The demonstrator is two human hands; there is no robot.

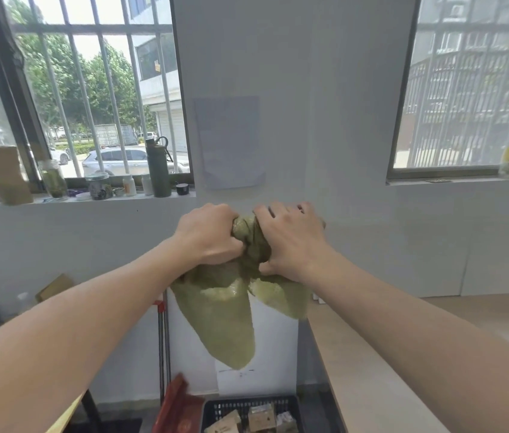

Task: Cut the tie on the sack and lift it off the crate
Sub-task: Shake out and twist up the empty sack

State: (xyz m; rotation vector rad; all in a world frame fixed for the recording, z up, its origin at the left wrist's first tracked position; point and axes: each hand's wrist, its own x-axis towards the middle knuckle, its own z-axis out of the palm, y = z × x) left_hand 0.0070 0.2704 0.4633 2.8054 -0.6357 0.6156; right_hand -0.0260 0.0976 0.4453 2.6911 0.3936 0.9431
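Aloft, 2 hands (208, 234) (290, 242) grip the bunched green sack (225, 323).

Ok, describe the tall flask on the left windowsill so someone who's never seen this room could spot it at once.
Find the barred window on the left, then follow its sill to the right end. The flask stands there between a small white bottle and a low black cup. It alone is tall, dark green, with a looped strap at its cap.

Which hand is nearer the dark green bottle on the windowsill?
Left. The left hand grips the sack below and right of the bottle; the right hand grips farther right.
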